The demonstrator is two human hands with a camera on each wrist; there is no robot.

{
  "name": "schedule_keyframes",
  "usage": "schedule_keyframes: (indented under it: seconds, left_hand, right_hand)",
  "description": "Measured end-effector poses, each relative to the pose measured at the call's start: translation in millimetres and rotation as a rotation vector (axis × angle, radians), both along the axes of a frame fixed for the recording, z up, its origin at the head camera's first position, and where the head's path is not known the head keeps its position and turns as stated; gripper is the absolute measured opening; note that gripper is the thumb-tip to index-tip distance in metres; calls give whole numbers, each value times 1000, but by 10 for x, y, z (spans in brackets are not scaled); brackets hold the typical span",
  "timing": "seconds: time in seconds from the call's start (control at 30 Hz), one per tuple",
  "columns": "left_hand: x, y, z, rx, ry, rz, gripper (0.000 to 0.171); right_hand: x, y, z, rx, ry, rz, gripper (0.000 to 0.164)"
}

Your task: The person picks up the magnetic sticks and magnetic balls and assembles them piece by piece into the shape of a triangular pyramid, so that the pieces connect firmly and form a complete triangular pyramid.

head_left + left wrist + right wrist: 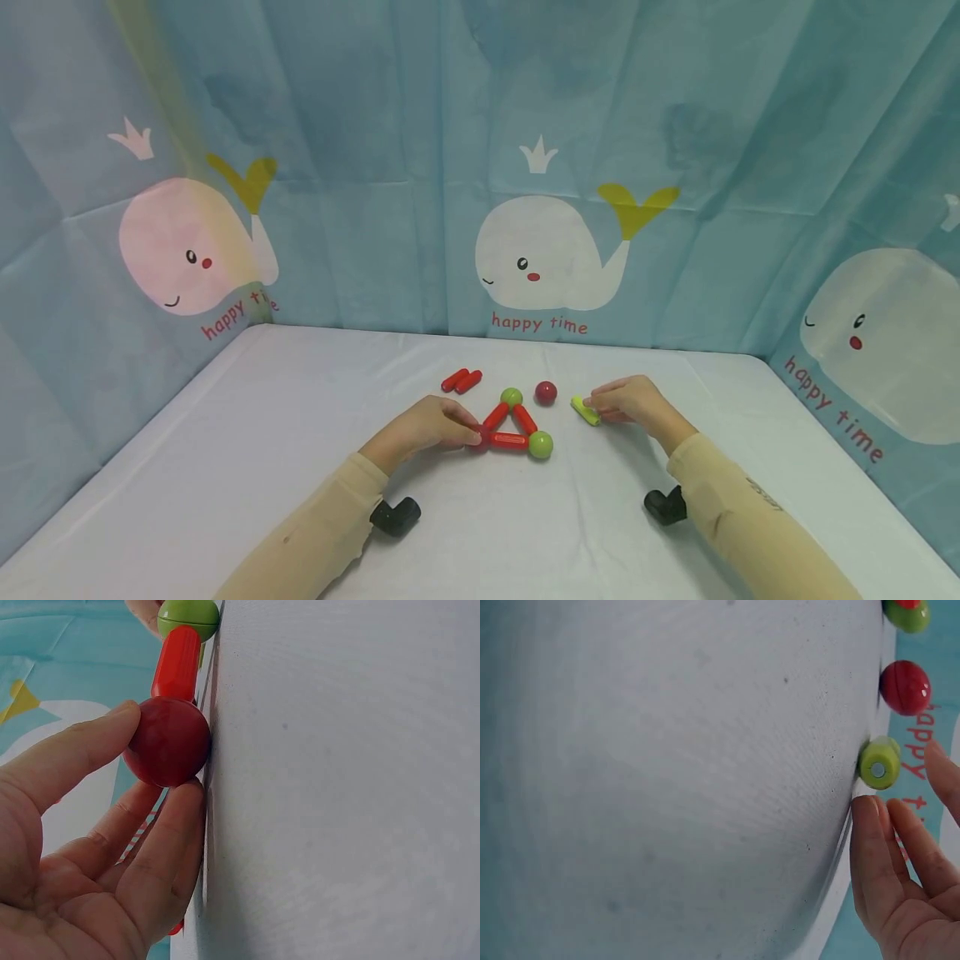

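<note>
Head view: the stubby lime-green plastic-looking rod (585,411) lies on the white cloth-covered table (525,533), long axis slanting far-left to near-right. It's just left of the right hand (636,404), way nearer than the left hand (427,425) over at the triangle of red rods and red and green balls (510,441).

Left wrist view: left thumb and fingers pinch the glossy dark-red corner ball (166,742).

Right wrist view: right thumb and fingers are spread, no grip yet imo; rod's nearly end-on, greyish round disc (878,769) in its tip.
</note>
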State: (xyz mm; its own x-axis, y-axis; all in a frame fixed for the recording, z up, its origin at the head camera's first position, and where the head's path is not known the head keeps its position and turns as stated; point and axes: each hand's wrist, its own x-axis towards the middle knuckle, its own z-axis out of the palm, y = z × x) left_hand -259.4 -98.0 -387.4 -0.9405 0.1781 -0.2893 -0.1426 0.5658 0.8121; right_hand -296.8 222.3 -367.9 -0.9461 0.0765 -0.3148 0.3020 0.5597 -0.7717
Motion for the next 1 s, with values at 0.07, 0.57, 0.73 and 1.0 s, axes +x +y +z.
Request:
schedule_keyframes:
  seconds: [0.07,0.57,0.73,1.0]
  left_hand:
    - [2,5,1,1,-1,8,24]
    - [29,-5,19,11,-7,-5,23]
    - [29,-5,18,1,-8,-1,24]
    - [19,-1,5,0,-1,-4,24]
  right_hand:
    - [-12,-1,-7,15,-16,-6,42]
    - [-27,-46,-33,73,-28,43,36]
    - [-25,-71,-17,96,-30,56,33]
    - [-5,-85,-26,102,-33,92,32]
